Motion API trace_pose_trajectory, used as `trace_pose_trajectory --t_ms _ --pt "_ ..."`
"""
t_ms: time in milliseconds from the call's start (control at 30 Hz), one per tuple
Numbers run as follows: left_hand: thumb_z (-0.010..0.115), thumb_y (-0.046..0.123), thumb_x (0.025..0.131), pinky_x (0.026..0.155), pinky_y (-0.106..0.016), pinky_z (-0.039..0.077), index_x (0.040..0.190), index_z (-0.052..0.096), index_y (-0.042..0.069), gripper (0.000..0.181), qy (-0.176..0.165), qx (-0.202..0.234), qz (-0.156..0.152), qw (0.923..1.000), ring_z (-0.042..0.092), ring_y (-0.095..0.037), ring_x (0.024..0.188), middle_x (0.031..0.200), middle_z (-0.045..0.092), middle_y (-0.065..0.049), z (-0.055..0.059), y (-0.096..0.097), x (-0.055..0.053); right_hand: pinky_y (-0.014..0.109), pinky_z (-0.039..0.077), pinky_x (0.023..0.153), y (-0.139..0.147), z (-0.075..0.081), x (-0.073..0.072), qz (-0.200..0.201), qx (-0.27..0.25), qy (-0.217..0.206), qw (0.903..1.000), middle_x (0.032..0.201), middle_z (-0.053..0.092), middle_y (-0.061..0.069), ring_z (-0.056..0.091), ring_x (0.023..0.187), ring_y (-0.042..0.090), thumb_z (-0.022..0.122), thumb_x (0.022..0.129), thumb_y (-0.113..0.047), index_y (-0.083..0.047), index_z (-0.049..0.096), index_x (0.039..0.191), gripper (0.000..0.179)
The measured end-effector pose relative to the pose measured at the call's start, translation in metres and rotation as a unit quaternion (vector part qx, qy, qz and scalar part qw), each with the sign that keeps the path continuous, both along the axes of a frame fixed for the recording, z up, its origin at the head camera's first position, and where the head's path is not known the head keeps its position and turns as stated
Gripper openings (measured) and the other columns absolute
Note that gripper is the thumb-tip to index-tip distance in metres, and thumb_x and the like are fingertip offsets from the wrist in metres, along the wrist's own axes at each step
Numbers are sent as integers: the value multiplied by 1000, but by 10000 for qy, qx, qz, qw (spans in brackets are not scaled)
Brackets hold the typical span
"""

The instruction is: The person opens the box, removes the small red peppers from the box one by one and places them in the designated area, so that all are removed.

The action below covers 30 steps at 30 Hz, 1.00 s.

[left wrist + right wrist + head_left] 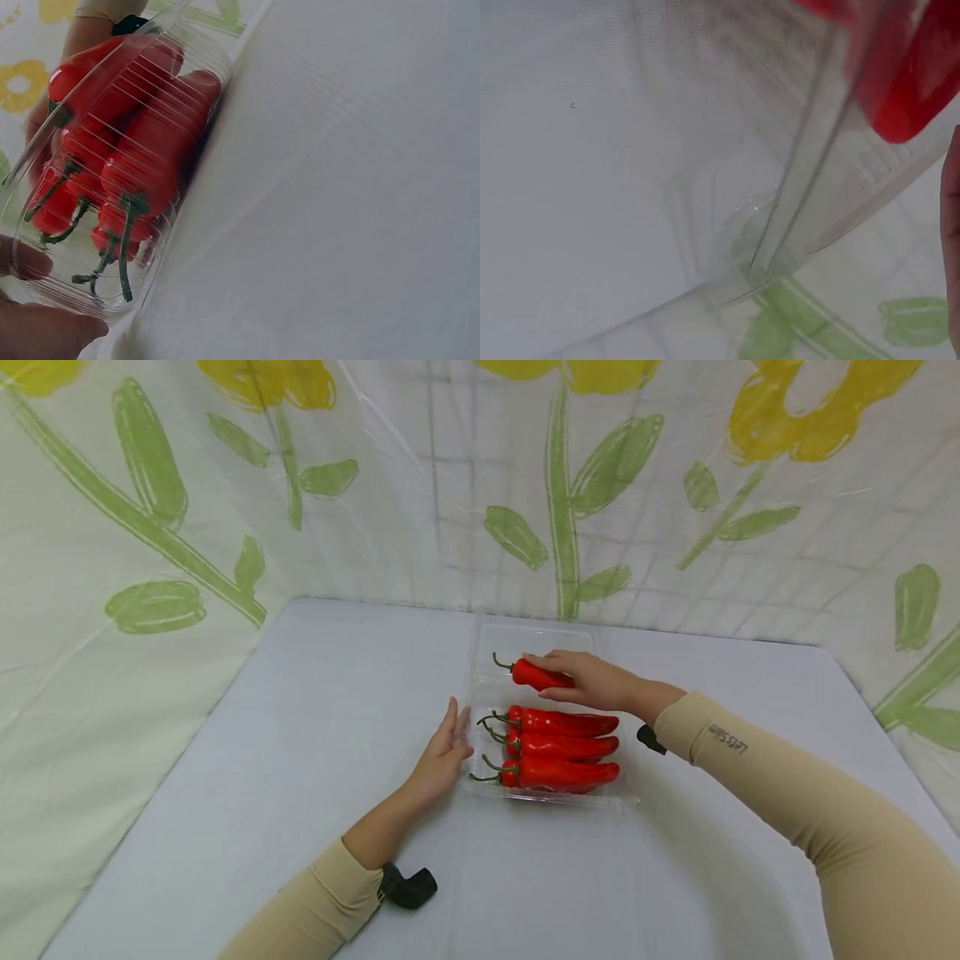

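In the head view a clear plastic clamshell box (555, 800) lies unfolded, several long red chili peppers (570, 747) with green stems packed in its near half. My right hand (588, 681) grips another red chili pepper (531, 675) over the far side of the box, its stem pointing left. My left hand (438, 760) rests against the box's left side, fingers fairly straight. Through the ribbed plastic wall (161, 82) in the left wrist view, peppers appear stacked, with my left thumb (64, 328) at the box's end. Only an edge of my right hand (951, 240) shows in the right wrist view.
The box stands on a white-covered table (315, 710). Behind it hangs a pale curtain (397, 527) with painted yellow flowers and green leaves. The clear lid half (536, 631) extends toward the table's back edge. Dark wrist devices (408, 888) sit on both arms.
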<state>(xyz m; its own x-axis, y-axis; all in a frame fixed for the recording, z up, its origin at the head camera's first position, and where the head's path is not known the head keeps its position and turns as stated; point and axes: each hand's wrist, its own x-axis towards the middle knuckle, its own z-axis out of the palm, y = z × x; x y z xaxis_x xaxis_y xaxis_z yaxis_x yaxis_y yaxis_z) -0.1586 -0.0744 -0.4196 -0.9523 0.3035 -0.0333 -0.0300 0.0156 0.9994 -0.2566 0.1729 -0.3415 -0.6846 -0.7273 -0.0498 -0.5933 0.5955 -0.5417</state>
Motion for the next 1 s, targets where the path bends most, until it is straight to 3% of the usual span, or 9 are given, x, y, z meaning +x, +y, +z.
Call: trace_pose_trajectory --t_ms 300,367,600,1000 --pt "32 -10 86 116 -46 3 147 -10 -1 75 -49 -4 28 10000 1 -30 144 155 6 -21 -2 0 1 26 41 57 8 9 6 -942 570 56 9939 104 67 5 49 69 17 61 88 -24 -21 45 139 53" --pt "32 -10 86 116 -47 3 147 -10 -1 75 -40 -36 18 10000 1 -30 144 155 6 -21 -2 0 1 27 43 60 11 10 6 -935 619 -5 9937 104 65 7 50 74 19 58 89 -20 -21 41 142 55" --pt "32 -10 86 116 -46 4 147 -10 -1 75 -67 -38 15 10000 1 -30 144 155 6 -21 -2 0 0 34 47 81 23 9 7 -787 548 -363 9947 129 53 12 49 101 25 53 92 -14 -18 26 148 63" --pt "32 -10 86 116 -46 3 147 -10 -2 74 -50 -55 29 10000 1 -31 144 155 6 -22 -2 1 1 35 49 80 39 8 16 -1341 43 22 9910 122 61 13 55 94 24 59 90 -17 -15 39 142 57"
